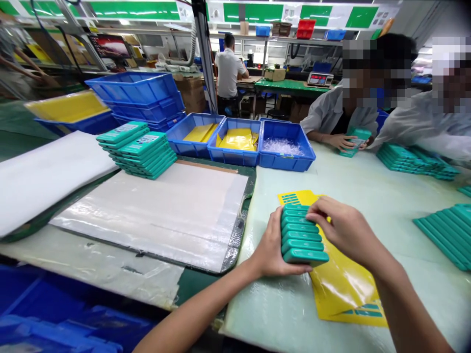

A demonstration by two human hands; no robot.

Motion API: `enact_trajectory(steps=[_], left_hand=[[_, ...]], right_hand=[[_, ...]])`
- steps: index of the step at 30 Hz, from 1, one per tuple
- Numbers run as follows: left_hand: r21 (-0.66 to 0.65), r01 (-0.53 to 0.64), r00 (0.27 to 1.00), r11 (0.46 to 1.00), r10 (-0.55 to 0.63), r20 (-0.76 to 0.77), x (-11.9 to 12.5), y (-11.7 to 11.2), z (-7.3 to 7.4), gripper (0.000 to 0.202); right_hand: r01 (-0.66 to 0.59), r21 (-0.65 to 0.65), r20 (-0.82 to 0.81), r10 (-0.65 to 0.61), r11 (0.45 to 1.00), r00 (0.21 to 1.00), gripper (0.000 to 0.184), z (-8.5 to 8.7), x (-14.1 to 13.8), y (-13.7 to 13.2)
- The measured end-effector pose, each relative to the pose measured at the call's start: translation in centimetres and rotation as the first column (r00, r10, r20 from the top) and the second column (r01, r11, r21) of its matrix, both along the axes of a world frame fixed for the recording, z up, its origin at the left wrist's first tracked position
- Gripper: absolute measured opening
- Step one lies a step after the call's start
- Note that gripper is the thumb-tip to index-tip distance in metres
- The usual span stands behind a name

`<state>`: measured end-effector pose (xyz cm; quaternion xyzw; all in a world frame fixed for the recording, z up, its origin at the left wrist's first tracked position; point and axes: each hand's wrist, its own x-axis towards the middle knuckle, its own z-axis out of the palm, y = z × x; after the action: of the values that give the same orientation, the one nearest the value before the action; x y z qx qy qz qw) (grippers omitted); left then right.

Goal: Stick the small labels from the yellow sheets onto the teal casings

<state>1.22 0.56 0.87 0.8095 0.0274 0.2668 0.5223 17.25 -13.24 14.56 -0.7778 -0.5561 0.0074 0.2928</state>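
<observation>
A row of several flat green boxes stands on edge on a yellow plastic bag lying on the pale table. My left hand is wrapped round the left side and near end of the row. My right hand is curled over its far right end, fingertips pinching the top boxes. Both hands press the row together.
Two stacks of green boxes sit at the far left beside three blue bins with yellow bags and clear plastic. More green boxes lie at right. Two co-workers sit across the table; one hand holds a box.
</observation>
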Motion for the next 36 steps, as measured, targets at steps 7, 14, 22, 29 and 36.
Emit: enact_trajectory(steps=[7, 14, 22, 29, 36], left_hand=[[0.034, 0.004, 1.0, 0.999, -0.004, 0.0, 0.1, 0.1, 0.2, 0.155], [0.026, 0.0, 1.0, 1.0, 0.0, -0.015, 0.0, 0.1, 0.3, 0.161], [0.034, 0.003, 1.0, 0.999, -0.003, -0.002, 0.0, 0.0, 0.3, 0.157], [0.066, 0.009, 1.0, 0.998, -0.01, 0.025, -0.2, 0.0, 0.0, 0.159], [0.023, 0.016, 0.999, 1.0, -0.015, -0.033, -0.1, 0.2, 0.3, 0.156]], right_hand=[[-0.067, 0.112, -0.147, 0.083, 0.992, 0.986, 0.021, 0.8, -2.9, 1.3], [0.003, -0.049, 0.112, 0.003, 0.999, 0.994, 0.019, 0.9, -1.3, -0.2], [-0.102, 0.049, -0.132, 0.108, 0.994, 0.985, 0.011, 1.0, -2.7, 0.1], [0.168, 0.065, 0.177, -0.177, 0.984, 0.968, 0.023, 0.2, 1.2, -5.6], [-0.098, 0.137, -0.044, 0.105, 0.986, 0.993, 0.018, 1.5, -5.0, -0.5]])
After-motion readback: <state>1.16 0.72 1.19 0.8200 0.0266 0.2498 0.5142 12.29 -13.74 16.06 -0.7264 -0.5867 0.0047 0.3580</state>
